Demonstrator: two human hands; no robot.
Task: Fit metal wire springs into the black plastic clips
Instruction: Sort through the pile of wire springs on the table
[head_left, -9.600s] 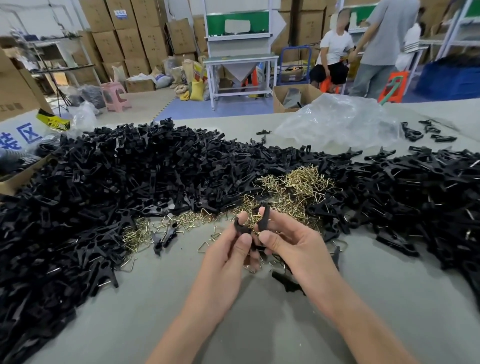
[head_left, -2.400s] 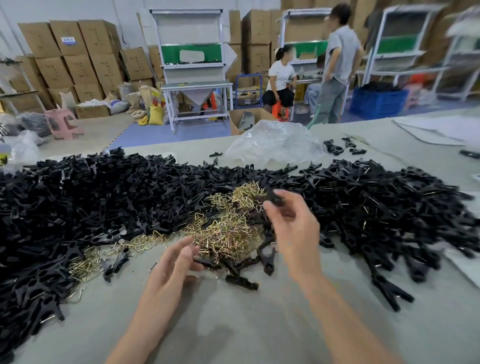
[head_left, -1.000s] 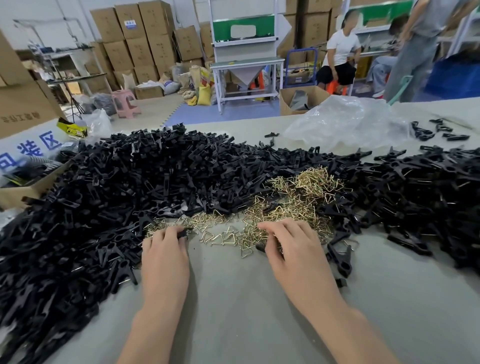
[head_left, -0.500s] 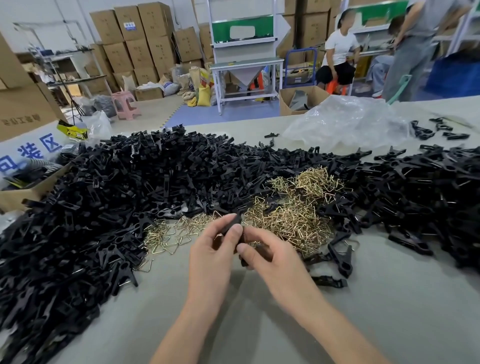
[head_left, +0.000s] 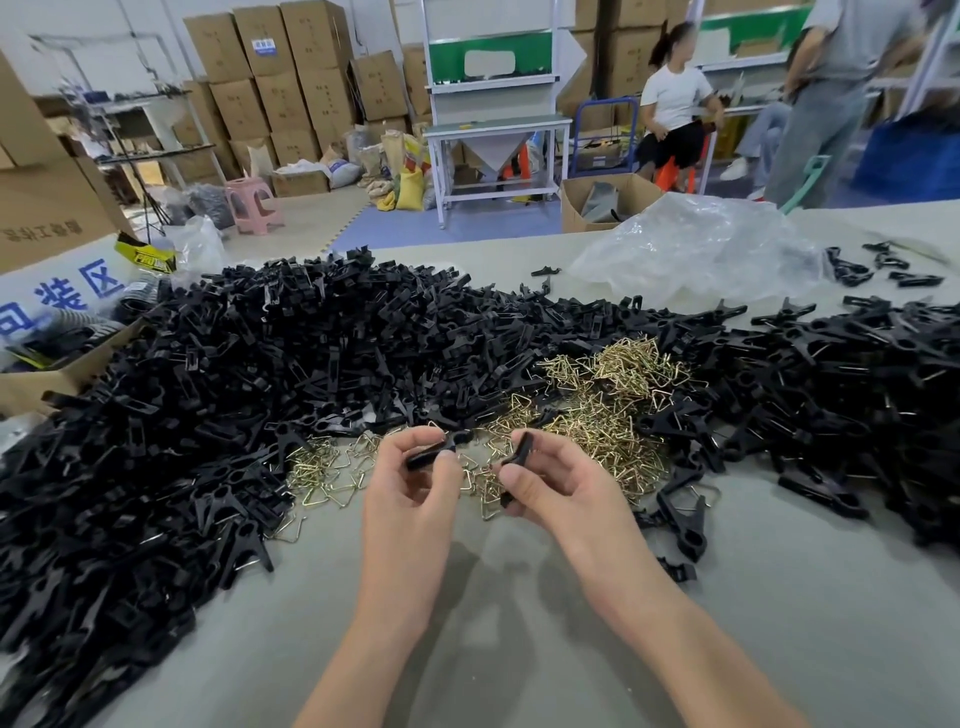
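Observation:
My left hand (head_left: 410, 491) pinches a black plastic clip half (head_left: 434, 451) between thumb and fingers, lying roughly level. A second black clip half (head_left: 519, 457) stands more upright, gripped by my right hand (head_left: 550, 488). The two pieces are a short gap apart, just above the table. Behind my hands lies a heap of brass-coloured wire springs (head_left: 602, 410), with more springs (head_left: 327, 475) scattered to the left. A large pile of black clip parts (head_left: 208, 395) covers the table's left and middle, and another pile (head_left: 841, 379) lies to the right.
The grey table (head_left: 519, 623) holds a crumpled clear plastic bag (head_left: 696, 249) at the back right. A few assembled clips (head_left: 680, 519) lie right of my hands. A cardboard box (head_left: 47, 374) stands at the left edge. Two people (head_left: 675, 109) are at benches beyond.
Half a second ago my hands were close together over one black piece. Now they have drawn apart, each holding its own clip half, slightly nearer to me.

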